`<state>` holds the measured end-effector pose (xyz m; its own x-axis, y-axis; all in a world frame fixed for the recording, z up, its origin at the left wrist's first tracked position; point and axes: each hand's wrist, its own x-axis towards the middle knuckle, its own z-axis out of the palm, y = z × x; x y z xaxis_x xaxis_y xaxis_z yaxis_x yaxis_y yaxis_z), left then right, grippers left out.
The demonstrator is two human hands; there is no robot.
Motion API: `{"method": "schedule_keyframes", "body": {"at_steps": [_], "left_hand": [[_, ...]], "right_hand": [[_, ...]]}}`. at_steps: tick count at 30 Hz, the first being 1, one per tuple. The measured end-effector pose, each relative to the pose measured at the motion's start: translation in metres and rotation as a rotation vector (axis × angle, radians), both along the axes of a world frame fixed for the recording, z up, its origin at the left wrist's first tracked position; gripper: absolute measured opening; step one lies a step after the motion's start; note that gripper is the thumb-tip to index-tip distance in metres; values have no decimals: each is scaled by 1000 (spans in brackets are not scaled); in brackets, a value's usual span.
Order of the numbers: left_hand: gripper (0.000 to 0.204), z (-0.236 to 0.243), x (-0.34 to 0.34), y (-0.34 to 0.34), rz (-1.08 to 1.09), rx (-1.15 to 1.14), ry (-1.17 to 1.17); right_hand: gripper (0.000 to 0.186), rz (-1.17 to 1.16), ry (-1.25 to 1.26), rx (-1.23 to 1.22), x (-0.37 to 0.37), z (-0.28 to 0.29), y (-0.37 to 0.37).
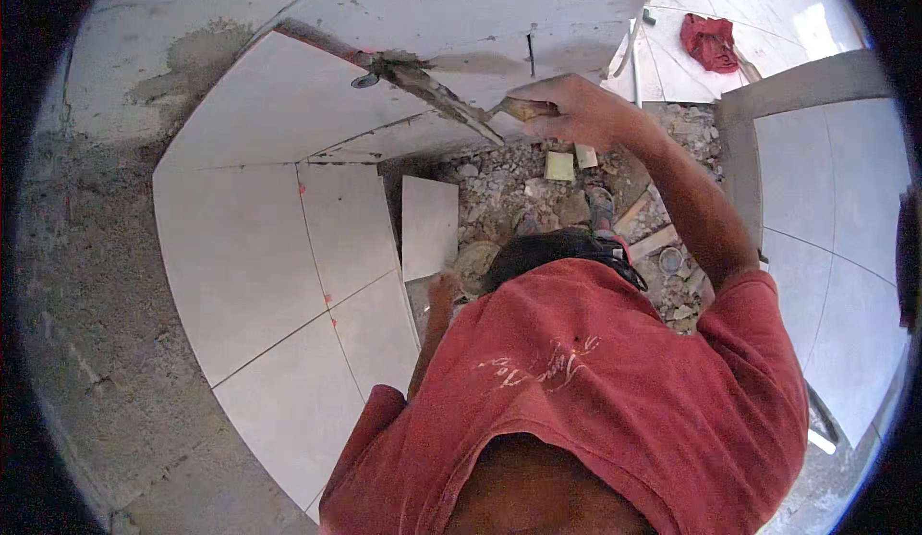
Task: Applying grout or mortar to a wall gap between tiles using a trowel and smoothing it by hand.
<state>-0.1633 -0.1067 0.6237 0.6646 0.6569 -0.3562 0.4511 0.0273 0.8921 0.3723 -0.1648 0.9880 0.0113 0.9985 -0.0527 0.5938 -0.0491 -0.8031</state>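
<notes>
My right hand (581, 112) is closed around the handle of a small trowel (526, 109) beside the wall. The metal end of this tool meets a strip of wet grey mortar (432, 90) that runs slantwise along the top edge of the tiling. My left hand (444, 290) hangs low, close to the bottom of a loose white tile (430, 228) leaning upright near the tiled wall. Its fingers are small and unclear, so I cannot make out their pose. White wall tiles (240, 247) with small red spacers in the joints cover the surface to my left.
Rubble (538, 189) covers the floor around my feet, with wood scraps (653, 243) and a pale yellow square piece (560, 166) in it. A tiled block (797, 175) stands at the right. A red cloth (709, 42) lies on white tiles at the far right.
</notes>
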Motion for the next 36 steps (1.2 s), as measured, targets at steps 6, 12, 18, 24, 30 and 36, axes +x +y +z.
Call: {"method": "schedule_keyframes", "body": {"at_steps": [6, 12, 18, 24, 30, 36], "left_hand": [[10, -37, -3, 9, 206, 44, 126], [8, -42, -19, 20, 288, -473, -133], [20, 3, 23, 25, 370, -528, -17], [24, 29, -6, 46, 12, 349, -68], [19, 11, 0, 66, 415, -681, -103], [22, -7, -5, 54, 234, -256, -121]], "right_hand": [[46, 117, -75, 49, 13, 8, -2], [46, -228, 73, -23, -46, 1, -34], [36, -511, 146, 61, -124, -56, -2], [31, -556, 230, -3, -168, -24, 28], [35, -255, 14, -120, -106, 15, -15], [40, -175, -38, 48, -80, -14, -42]]}}
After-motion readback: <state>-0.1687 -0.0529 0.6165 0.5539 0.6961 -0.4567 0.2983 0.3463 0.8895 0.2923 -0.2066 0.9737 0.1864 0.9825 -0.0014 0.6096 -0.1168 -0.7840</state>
